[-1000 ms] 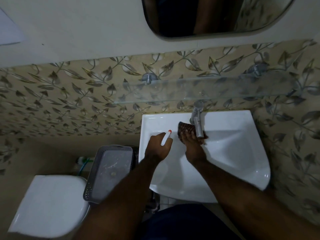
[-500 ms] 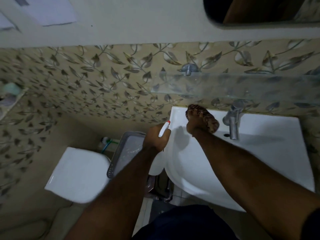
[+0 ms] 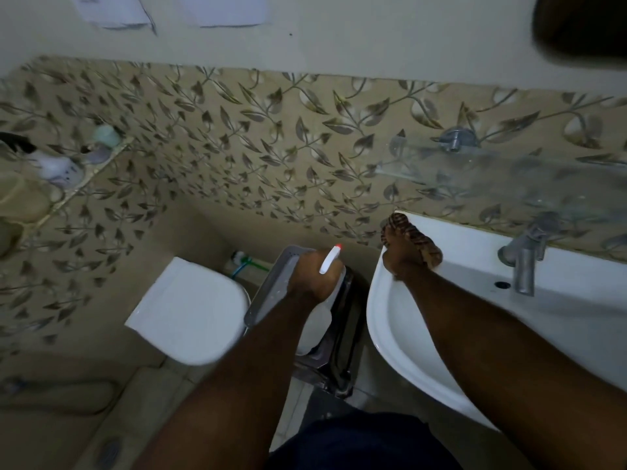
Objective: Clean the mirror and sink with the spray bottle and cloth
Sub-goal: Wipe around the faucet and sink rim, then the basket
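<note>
A white sink point(image 3: 383, 320) fills the right side, with a metal tap point(image 3: 522, 262) at its back rim. My right hand point(image 3: 402, 256) presses a brown patterned cloth point(image 3: 419, 237) onto the sink's back left corner. My left hand point(image 3: 314, 276) hangs left of the sink over a grey basket and grips a white spray bottle point(image 3: 328, 261) with a red-tipped nozzle; most of the bottle's body is hidden behind the hand. A dark corner of the mirror point(image 3: 583, 25) shows at the top right.
A grey perforated basket point(image 3: 268, 293) stands between the sink and a white toilet point(image 3: 190, 310). A glass shelf point(image 3: 509, 174) juts out above the tap. A tiled ledge point(image 3: 51, 171) with toiletries runs along the left wall. Papers point(image 3: 115, 10) hang high on the wall.
My right hand slid the cloth from the tap to the sink's back left corner. My left hand carried the bottle off the basin, over the basket. My view swung left.
</note>
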